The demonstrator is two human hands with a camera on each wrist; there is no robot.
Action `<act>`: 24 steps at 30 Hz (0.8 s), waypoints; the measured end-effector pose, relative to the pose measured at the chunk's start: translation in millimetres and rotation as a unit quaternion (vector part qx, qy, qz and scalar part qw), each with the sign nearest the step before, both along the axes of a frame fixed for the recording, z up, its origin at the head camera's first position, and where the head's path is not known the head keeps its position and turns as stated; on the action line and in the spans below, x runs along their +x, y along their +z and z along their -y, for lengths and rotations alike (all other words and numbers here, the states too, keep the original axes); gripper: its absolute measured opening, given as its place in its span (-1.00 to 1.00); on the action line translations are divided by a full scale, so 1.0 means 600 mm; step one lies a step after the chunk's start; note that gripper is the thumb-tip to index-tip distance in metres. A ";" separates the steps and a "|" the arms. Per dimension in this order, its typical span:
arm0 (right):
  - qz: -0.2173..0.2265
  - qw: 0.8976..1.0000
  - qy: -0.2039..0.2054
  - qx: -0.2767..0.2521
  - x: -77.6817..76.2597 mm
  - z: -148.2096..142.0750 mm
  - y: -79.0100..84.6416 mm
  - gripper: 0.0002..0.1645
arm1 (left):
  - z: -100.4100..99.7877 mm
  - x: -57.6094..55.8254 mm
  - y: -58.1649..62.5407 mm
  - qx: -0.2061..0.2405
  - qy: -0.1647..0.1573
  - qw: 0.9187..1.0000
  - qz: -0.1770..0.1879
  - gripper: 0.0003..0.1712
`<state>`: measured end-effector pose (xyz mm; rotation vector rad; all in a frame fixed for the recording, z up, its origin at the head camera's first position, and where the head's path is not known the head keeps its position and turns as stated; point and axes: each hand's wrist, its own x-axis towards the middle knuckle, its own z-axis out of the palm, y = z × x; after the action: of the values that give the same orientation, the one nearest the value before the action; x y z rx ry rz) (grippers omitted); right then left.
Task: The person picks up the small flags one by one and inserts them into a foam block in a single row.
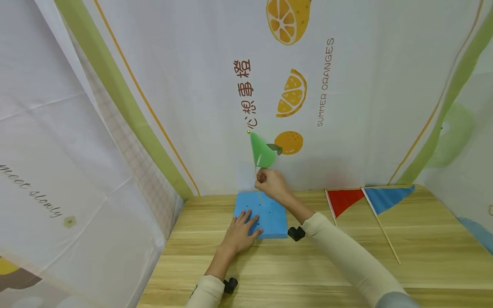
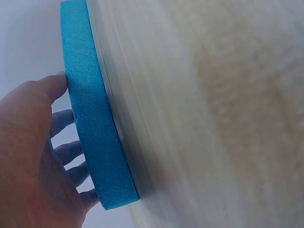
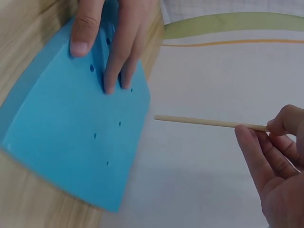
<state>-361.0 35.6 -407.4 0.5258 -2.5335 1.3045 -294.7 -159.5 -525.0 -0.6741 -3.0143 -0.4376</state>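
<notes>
A flat blue foam block (image 1: 276, 224) with several small holes in its top lies on the wooden table. My left hand (image 1: 239, 235) rests on its near left part, fingers spread and straight; the left wrist view shows the thumb (image 2: 53, 87) at the block's edge. Above the far side of the block, my right hand (image 1: 271, 184) pinches the thin wooden stick (image 3: 199, 122) of a green triangular flag (image 1: 263, 155) between thumb and fingertips. The flag points up, tilted slightly. In the right wrist view, the stick's bare lower end stands apart from the holed face.
To the right lie a red triangular flag (image 1: 343, 201) and a blue triangular flag (image 1: 388, 199) on sticks, at the back of the table (image 1: 308, 273). A white cloth (image 1: 208, 85) printed with oranges hangs right behind the table's back edge.
</notes>
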 end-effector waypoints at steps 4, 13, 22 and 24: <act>-0.008 1.000 0.000 0.010 -0.006 0.021 -0.006 -0.97 | 0.000 0.003 0.002 0.005 -0.001 1.000 -0.001 -0.29; -0.020 1.000 -0.002 0.012 -0.016 0.054 -0.022 -0.95 | 0.002 0.000 -0.001 0.001 -0.004 1.000 -0.010 -0.29; -0.014 1.000 -0.001 0.009 -0.028 0.077 -0.040 -0.95 | 0.002 -0.005 -0.003 0.009 -0.008 1.000 -0.009 -0.30; -0.017 1.000 0.000 0.006 -0.032 0.081 -0.046 -0.95 | 0.001 -0.006 -0.003 0.008 -0.008 1.000 -0.011 -0.30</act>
<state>-379.9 -13.1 -435.0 0.5451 -2.5151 1.2711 -298.2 -160.3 -526.8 -0.6992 -2.9839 -0.4502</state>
